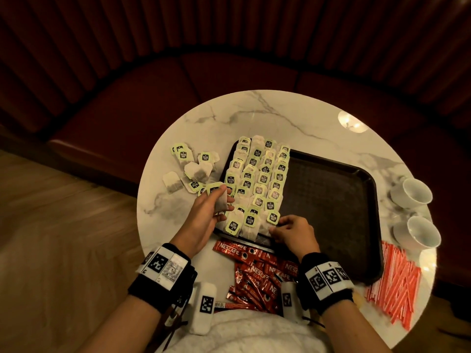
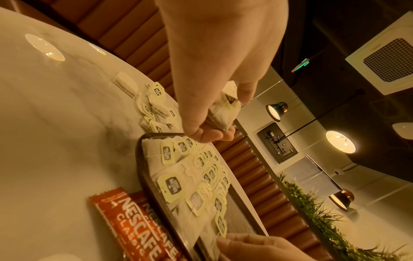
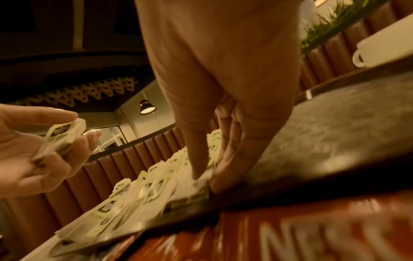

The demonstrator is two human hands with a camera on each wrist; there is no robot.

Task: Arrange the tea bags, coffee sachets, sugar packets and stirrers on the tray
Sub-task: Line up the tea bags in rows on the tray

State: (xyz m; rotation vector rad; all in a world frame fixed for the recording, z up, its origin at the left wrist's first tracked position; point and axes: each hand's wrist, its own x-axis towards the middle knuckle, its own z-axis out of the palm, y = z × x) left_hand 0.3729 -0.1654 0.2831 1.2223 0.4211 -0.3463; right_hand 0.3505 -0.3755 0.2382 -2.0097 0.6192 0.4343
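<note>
A dark brown tray (image 1: 331,200) lies on the round marble table (image 1: 254,113). Several rows of tea bags (image 1: 257,179) with green tags cover its left part. My left hand (image 1: 224,200) hovers over the tray's left edge and holds a small bunch of tea bags (image 2: 221,114). My right hand (image 1: 276,226) is at the tray's near edge, and its fingertips (image 3: 198,169) pinch the corner of a tea bag (image 1: 265,224) lying at the near end of the rows. Loose tea bags (image 1: 188,169) lie on the table left of the tray.
Red coffee sachets (image 1: 257,273) are heaped at the table's near edge, between my wrists. Red and white sticks (image 1: 392,284) lie piled right of the tray. Two white cups (image 1: 415,192) stand at the far right. A red padded bench curves behind the table.
</note>
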